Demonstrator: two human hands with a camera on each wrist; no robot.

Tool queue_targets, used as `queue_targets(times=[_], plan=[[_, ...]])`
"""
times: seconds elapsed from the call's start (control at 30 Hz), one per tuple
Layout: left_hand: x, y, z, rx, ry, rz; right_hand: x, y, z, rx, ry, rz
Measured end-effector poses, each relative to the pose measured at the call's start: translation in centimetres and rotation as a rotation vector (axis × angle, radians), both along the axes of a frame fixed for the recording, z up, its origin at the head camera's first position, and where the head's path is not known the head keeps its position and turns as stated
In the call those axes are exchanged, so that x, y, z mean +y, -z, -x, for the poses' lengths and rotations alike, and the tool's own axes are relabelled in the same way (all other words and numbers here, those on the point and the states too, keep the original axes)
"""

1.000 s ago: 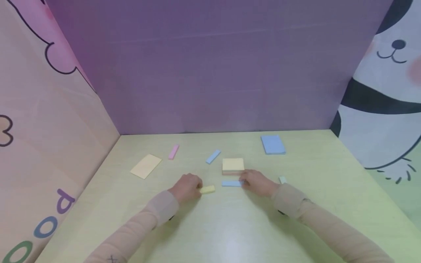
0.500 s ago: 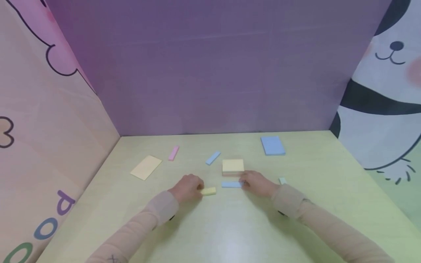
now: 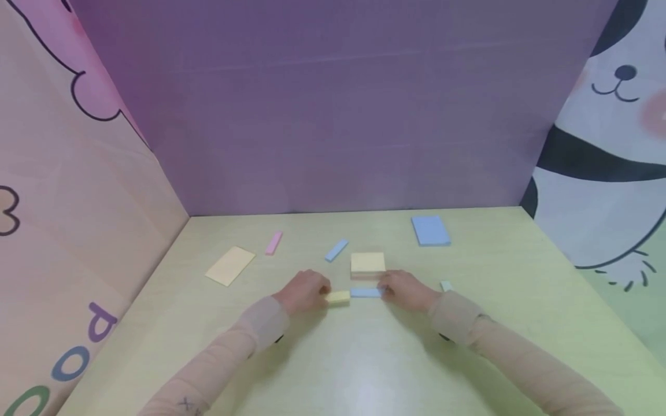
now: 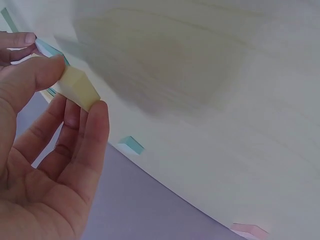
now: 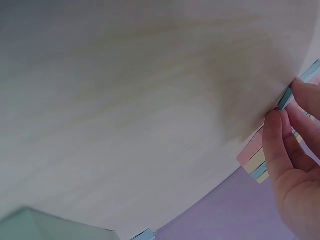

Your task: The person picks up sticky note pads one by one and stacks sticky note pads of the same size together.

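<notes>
In the head view my left hand (image 3: 304, 290) pinches one end of a small yellow sticky-note strip pad (image 3: 339, 297). The left wrist view shows this yellow pad (image 4: 79, 87) between thumb and fingertips. Its free end lies right at the left end of a blue strip pad (image 3: 366, 293). The fingers of my right hand (image 3: 408, 290) pinch that blue pad's right end, and they cover part of it. Just behind it sits a stack of sticky-note pads (image 3: 367, 263), cream on top; pink, yellow and blue layers show in the right wrist view's stack (image 5: 254, 157).
Farther back lie a blue strip pad (image 3: 336, 251), a pink strip pad (image 3: 274, 243) and a large blue pad (image 3: 430, 230). A pale orange pad (image 3: 230, 266) is at the left. Partly behind the right cuff is a pale green pad (image 3: 446, 286). A purple wall (image 3: 333, 115) bounds the table.
My left hand has moved right with the yellow pad, bringing it up to the blue strip pad. The right hand has stayed in place on the blue pad.
</notes>
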State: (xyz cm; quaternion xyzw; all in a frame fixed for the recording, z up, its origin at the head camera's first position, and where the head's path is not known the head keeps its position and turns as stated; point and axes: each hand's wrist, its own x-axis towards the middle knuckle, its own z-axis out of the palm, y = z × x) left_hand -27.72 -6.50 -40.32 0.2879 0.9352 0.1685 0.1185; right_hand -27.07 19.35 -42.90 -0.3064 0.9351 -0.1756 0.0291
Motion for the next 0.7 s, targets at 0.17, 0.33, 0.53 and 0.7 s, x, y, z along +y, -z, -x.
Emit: queue_targets(times=[0.17, 0.33, 0.53, 0.7], plan=[[0.5, -0.1, 0.2, 0.010, 0.012, 0.005, 0.0, 0.1, 0.1, -0.001, 0.004, 0.014], [1.3, -0.5, 0.3, 0.094, 0.055, 0.013, 0.0, 0.3, 0.2, 0.010, -0.006, 0.020], [2.1, -0.6, 0.4, 0.180, 0.088, 0.031, 0.0, 0.3, 0.2, 0.007, -0.011, 0.019], [2.9, -0.5, 0.6, 0.213, 0.103, 0.041, 0.0, 0.3, 0.2, 0.015, -0.006, 0.012]])
